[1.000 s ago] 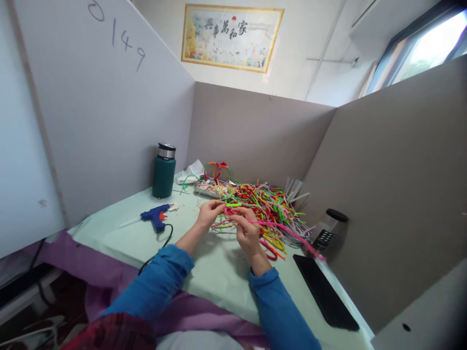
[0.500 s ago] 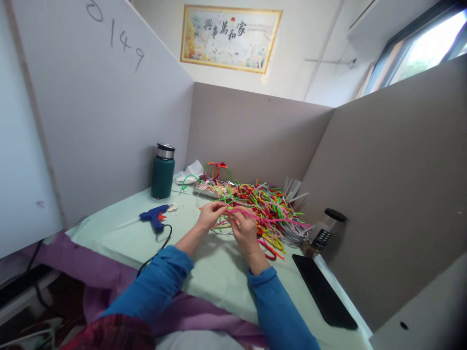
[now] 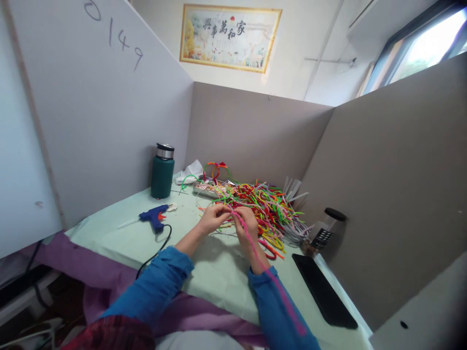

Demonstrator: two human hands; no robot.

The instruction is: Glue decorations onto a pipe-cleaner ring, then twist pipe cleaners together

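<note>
A bright pink pipe cleaner [image 3: 268,273] is pinched between both hands, its long free end sweeping down over the right wrist and blue sleeve. My left hand [image 3: 214,217] is closed on the pink piece at its tip, fingers pressed together. Close against it, my right hand [image 3: 245,227] is also closed on the pipe cleaner. The fingers hide the exact spot where the hands meet. Just behind them lies a tangled heap of coloured pipe cleaners [image 3: 268,204].
A blue glue gun [image 3: 155,217] with a black cord lies at left, near a green bottle [image 3: 163,171]. A metal tray [image 3: 206,191] and white tissue [image 3: 191,171] sit at the back. At right are a clear jar [image 3: 326,228] and a black flat object [image 3: 323,291].
The pink pipe cleaner's free end has swung from pointing right over the heap to hanging toward me across my right forearm. Both hands stay close together.
</note>
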